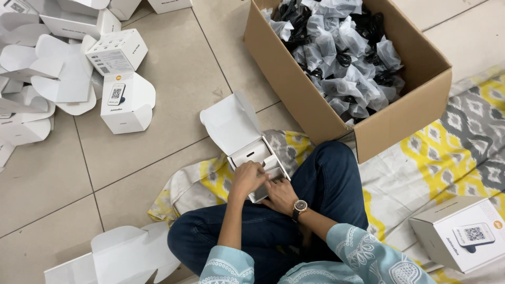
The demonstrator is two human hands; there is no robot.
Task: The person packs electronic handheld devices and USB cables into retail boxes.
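Both of my hands were on the open white box (pixel 251 155) sitting on my lap, over the patterned cloth (pixel 421 158). Left hand (pixel 246 179) sat on top of the box's insert, fingers curled together and pressing down on it. Right hand (pixel 280 193), watch on the wrist, held the box's near side, fingers wrapped against it; couldn't tell how tight the clamp was. The box lid (pixel 230 122) stood flipped open, pointing away from me. A cardboard carton (pixel 336 100) full of bagged black cables (pixel 342 52) was just beyond my right knee. A closed white box (pixel 460 234) lay on the cloth at right. A pile of white boxes (pixel 79 68) and flat blanks was on the tile floor (pixel 173 68) at left, well apart from the hands.
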